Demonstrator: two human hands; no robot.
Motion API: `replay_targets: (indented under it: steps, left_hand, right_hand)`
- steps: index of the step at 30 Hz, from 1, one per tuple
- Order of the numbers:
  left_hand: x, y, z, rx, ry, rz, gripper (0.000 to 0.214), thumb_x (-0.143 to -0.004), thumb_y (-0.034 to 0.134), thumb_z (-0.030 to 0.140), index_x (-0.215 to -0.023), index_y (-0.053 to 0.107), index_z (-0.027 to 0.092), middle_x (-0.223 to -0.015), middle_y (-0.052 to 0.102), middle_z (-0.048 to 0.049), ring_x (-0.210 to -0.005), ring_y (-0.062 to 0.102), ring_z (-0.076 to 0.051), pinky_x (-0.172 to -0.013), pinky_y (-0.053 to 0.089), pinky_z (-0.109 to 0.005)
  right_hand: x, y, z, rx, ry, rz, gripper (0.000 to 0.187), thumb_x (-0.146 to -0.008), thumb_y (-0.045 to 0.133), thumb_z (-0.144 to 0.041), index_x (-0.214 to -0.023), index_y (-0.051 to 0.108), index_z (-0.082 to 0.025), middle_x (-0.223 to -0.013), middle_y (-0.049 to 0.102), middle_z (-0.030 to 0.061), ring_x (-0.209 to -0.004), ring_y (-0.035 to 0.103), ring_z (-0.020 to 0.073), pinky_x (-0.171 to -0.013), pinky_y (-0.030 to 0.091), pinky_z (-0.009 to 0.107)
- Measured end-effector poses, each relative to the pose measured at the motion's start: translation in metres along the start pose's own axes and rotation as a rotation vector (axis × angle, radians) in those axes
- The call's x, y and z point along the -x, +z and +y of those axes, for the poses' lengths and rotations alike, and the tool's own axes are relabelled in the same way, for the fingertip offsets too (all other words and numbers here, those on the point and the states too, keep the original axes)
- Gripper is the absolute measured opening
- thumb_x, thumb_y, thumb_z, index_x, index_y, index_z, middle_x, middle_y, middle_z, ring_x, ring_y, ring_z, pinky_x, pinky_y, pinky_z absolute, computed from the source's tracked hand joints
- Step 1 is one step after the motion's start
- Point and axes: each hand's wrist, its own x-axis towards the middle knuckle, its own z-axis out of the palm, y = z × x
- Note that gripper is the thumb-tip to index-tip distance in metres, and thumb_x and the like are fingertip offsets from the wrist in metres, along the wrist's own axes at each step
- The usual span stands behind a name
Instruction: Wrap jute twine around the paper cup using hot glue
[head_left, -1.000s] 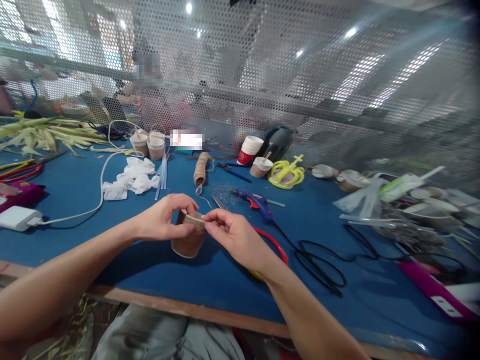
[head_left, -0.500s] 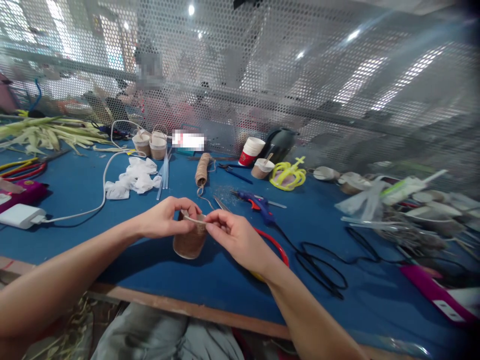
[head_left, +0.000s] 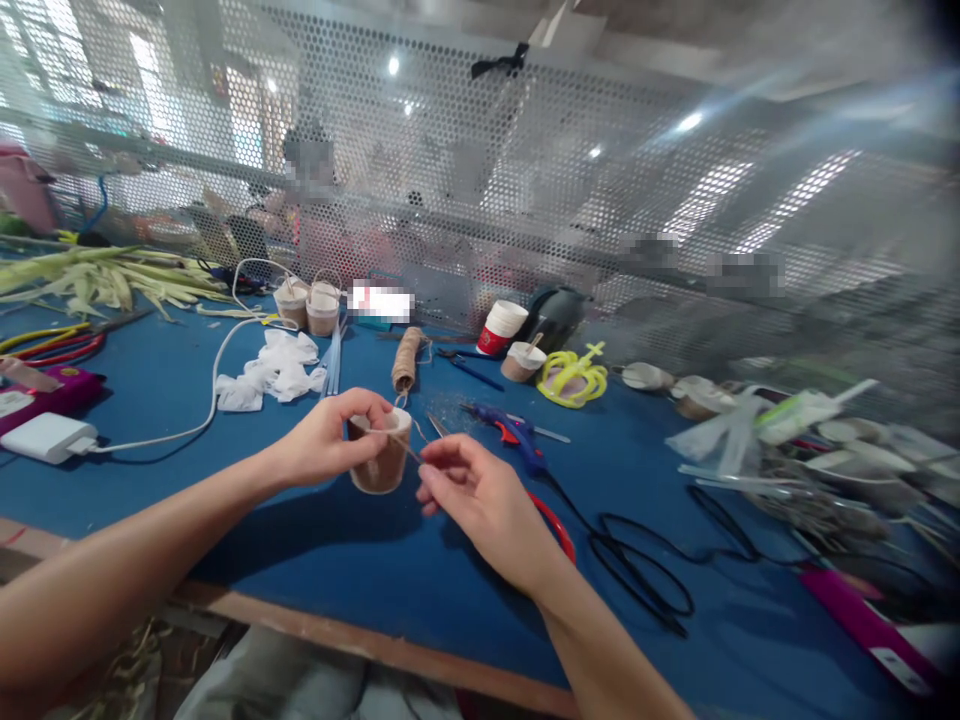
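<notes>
A paper cup wrapped in brown twine, its white rim bare at the top, is tilted slightly above the blue table. My left hand is closed on the cup's left side, thumb across the front and fingers at the rim. Just right of the cup, my right hand pinches a thin strand of twine that runs from the cup. Behind the cup lies a spool of twine, a loose strand trailing toward the hands. Scissors, partly hidden by my right hand, lie beside it.
A blue glue gun with a black cord lies to the right. Farther back stand a yellow crown-shaped frame, paper cups and pliers. White tissue pieces and a charger are left.
My right hand has moved off the cup's rim, down and to the right, drawing the strand out from it. My left hand stays on the cup.
</notes>
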Motion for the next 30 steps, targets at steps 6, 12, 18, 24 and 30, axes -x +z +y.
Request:
replay_targets:
  steps: [6, 12, 18, 24, 30]
  left_hand:
    - [-0.003, 0.002, -0.005, -0.034, 0.003, 0.165, 0.009, -0.073, 0.05, 0.024, -0.069, 0.049, 0.016, -0.094, 0.06, -0.0095, -0.096, 0.058, -0.022, -0.079, 0.045, -0.032]
    - [-0.003, 0.005, -0.008, -0.032, -0.003, 0.146, 0.01, -0.073, 0.051, 0.025, -0.067, 0.049, 0.016, -0.092, 0.06, -0.0095, -0.097, 0.058, -0.023, -0.074, 0.046, -0.032]
    - [0.0, 0.008, -0.012, -0.049, 0.077, 0.049, 0.007, -0.075, 0.05, 0.021, -0.069, 0.05, 0.017, -0.087, 0.059, -0.0073, -0.101, 0.055, -0.022, -0.085, 0.041, -0.034]
    - [0.003, 0.012, -0.011, -0.061, 0.124, -0.001, 0.007, -0.076, 0.05, 0.018, -0.07, 0.051, 0.017, -0.086, 0.058, -0.0075, -0.105, 0.053, -0.022, -0.083, 0.043, -0.033]
    - [0.003, 0.012, -0.011, -0.027, 0.116, 0.017, 0.008, -0.077, 0.051, 0.02, -0.07, 0.05, 0.017, -0.088, 0.058, -0.0071, -0.106, 0.053, -0.021, -0.087, 0.042, -0.033]
  right_hand:
    - [0.006, 0.0, -0.001, -0.109, 0.135, -0.383, 0.022, -0.083, 0.049, -0.034, -0.093, 0.053, -0.015, -0.08, 0.062, 0.0048, -0.069, 0.064, 0.0158, -0.068, 0.052, 0.035]
    - [0.018, 0.0, -0.011, 0.486, -0.117, -0.462, 0.042, -0.08, 0.056, -0.031, -0.118, 0.055, -0.013, -0.125, 0.051, 0.0126, -0.113, 0.05, 0.0229, -0.098, 0.037, 0.036]
    - [-0.016, -0.054, -0.005, 0.771, 0.159, 0.283, 0.029, -0.089, 0.042, -0.03, -0.109, 0.058, -0.018, -0.105, 0.065, 0.0066, -0.093, 0.062, 0.0156, -0.082, 0.047, 0.025]
    - [-0.055, -0.101, 0.042, 0.874, 0.447, 0.338, 0.024, -0.084, 0.055, -0.025, -0.103, 0.059, -0.011, -0.105, 0.061, 0.0129, -0.095, 0.058, 0.0236, -0.082, 0.046, 0.041]
    - [-0.062, -0.104, 0.062, 0.74, 0.452, 0.408, 0.027, -0.083, 0.057, -0.026, -0.107, 0.056, -0.014, -0.105, 0.059, 0.0098, -0.091, 0.059, 0.0204, -0.077, 0.048, 0.037]
